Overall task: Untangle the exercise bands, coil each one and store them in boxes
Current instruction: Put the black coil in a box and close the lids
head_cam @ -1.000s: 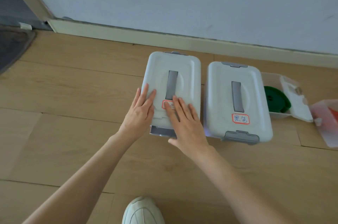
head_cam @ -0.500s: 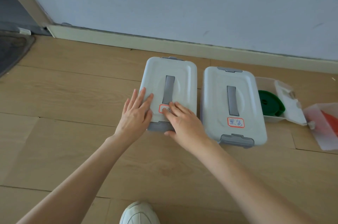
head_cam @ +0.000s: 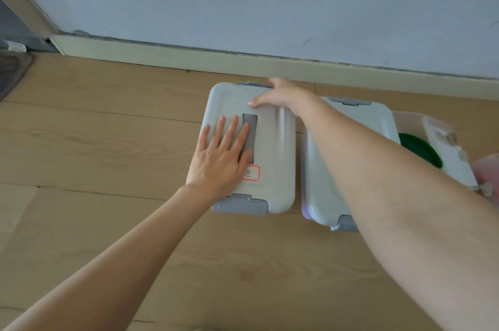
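Two pale lidded boxes stand side by side on the wooden floor. My left hand [head_cam: 221, 160] presses flat on the lid of the left box [head_cam: 272, 147], fingers straight beside its grey handle, partly covering a red-framed label [head_cam: 252, 173]. My right hand [head_cam: 280, 94] reaches to that box's far edge, thumb on the lid and fingers curled over the rim by the far grey latch. The near latch [head_cam: 240, 205] lies down. My right forearm crosses the right box [head_cam: 378, 120]. A coiled green band [head_cam: 421, 152] lies in a small open box.
The small open box's lid [head_cam: 445, 157] hangs to its right. A clear container [head_cam: 488, 174] with something reddish shows at the right edge. The skirting board [head_cam: 243, 63] and wall run just behind the boxes. A dark mat [head_cam: 10, 71] lies far left.
My right hand left the near latch and reached over to the far edge of the left box. My left hand slid up the lid toward the handle.
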